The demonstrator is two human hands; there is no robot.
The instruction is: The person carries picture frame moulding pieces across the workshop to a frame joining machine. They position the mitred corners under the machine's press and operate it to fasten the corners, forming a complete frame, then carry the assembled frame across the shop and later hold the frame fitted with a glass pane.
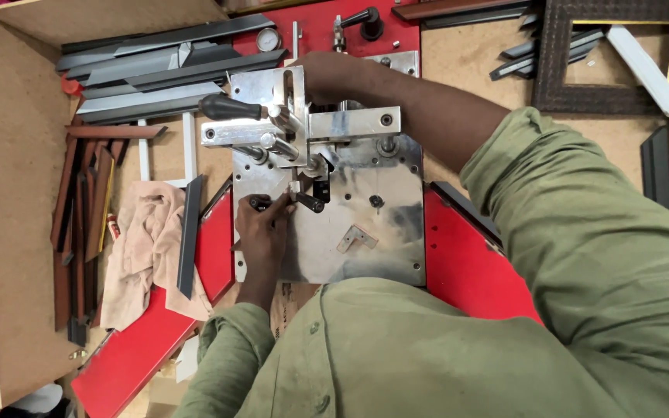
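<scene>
Left hand (pixel 261 228) fingers clamped on black knob (pixel 261 203) at steel plate (pixel 381 248) left edge, steadying clamp. Right hand (pixel 327 77) behind bracket (pixel 288 108); fingers hidden, cannot tell.

Shiny silver steel plate (pixel 365 232) w/ grey smudges, mounted on bright red machine base (pixel 466 263). Black knob handle (pixel 230 107) on silver clamp block (pixel 296 124); second black lever knob (pixel 361 19) at top on red. Small silver corner piece (pixel 356 237) on plate. Olive-green shirt sleeves (pixel 582 232), plain, no pattern. Pale pinkish-beige rag (pixel 145 248), creased. Dark grey & black moulding strips (pixel 172 62) upper left; reddish-brown strips (pixel 79 224) at left edge. Dark brown carved frame (pixel 555 70) w/ textured pattern, gold inner edge, top right; white strip (pixel 648 70) across it. Tan chipboard bench (pixel 25 193), speckled. Left hand (pixel 261 232) on black grip (pixel 261 203).
</scene>
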